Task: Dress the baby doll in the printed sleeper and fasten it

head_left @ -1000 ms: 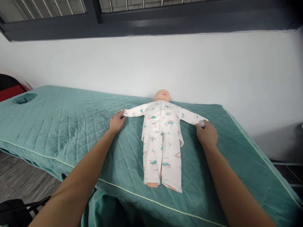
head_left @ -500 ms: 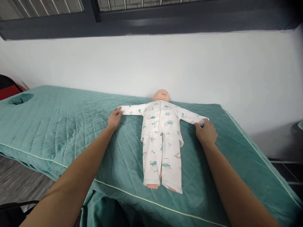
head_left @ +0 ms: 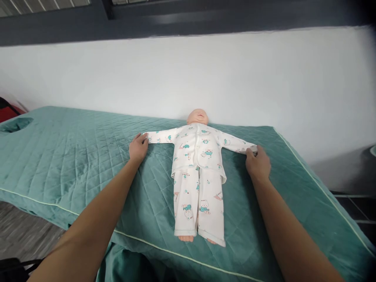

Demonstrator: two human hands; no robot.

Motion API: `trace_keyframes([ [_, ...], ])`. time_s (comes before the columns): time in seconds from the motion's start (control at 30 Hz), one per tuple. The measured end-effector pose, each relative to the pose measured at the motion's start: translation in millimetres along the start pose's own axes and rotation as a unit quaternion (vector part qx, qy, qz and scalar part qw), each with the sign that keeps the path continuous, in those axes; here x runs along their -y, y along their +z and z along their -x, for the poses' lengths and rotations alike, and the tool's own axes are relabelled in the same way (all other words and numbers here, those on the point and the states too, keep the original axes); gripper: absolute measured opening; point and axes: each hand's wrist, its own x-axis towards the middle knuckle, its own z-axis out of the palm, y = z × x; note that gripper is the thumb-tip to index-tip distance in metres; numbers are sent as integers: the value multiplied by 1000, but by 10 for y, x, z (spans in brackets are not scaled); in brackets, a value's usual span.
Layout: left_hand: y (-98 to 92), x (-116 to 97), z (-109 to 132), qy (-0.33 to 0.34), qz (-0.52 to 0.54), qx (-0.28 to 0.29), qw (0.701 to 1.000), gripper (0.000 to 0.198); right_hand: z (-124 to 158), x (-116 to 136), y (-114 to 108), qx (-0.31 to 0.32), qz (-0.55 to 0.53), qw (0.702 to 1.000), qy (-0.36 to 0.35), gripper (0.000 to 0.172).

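Observation:
A baby doll (head_left: 198, 116) lies on its back, its head toward the wall and its feet toward me. It wears a white pajama top (head_left: 196, 150) printed with small green figures and matching pajama pants (head_left: 186, 203). Both sleeves stretch out to the sides. At the end of the sleeve on the left, my left hand (head_left: 138, 147) pinches the cuff. My right hand (head_left: 258, 162) grips the other cuff between thumb and fingers. The doll's hands do not show; its toes peek out below the pants.
A green quilted cover (head_left: 73, 156) with pale piping drapes the bed, which has a hole (head_left: 16, 124) at the far left. Behind stands a white wall (head_left: 117, 78) under a dark window frame (head_left: 188, 19). Something red and black (head_left: 8, 111) sits beyond the left end.
My left hand has shifted slightly left with its cuff, and the right hand a little outward. The sleeves look drawn straighter. The camera view has tilted slightly downward.

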Motion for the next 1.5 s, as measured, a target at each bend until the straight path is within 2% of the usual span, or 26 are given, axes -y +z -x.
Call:
trace_keyframes([
  [0.17, -26, -24, 15, 4, -20, -25, 999, 41, -23, -33, 6, -12, -44, 999, -17, 53],
  [0.43, -37, -8, 38, -26, -13, -16, 999, 37, -32, -39, 28, 7, -20, 1000, -18, 53],
  [0.73, -29, -8, 23, -40, -17, -18, 999, 32, -56, -82, 73, -5, -3, 1000, -23, 48],
  [1.17, -123, -137, 121, -49, 2, -60, 997, 33, 145, 26, -49, -51, -58, 996, -37, 45],
  [1.27, -197, -183, 171, -48, 18, -89, 995, 35, 454, 117, -208, -69, -140, 986, -59, 46],
  [1.33, -272, -234, 273, -45, 36, -114, 992, 35, 843, 195, -391, -69, -241, 965, -70, 47],
  [1.4, -368, -311, 489, -37, 67, -143, 987, 33, 1344, 268, -615, 16, -348, 935, -62, 42],
  [1.43, -427, -351, 652, -32, 81, -154, 984, 31, 1612, 299, -731, 83, -410, 905, -73, 36],
  [1.47, -494, -385, 852, -20, 120, -169, 978, 29, 1874, 324, -845, 171, -464, 862, -107, 32],
  [1.5, -573, -402, 1085, -12, 131, -172, 976, 28, 2121, 346, -952, 262, -510, 805, -152, 32],
])
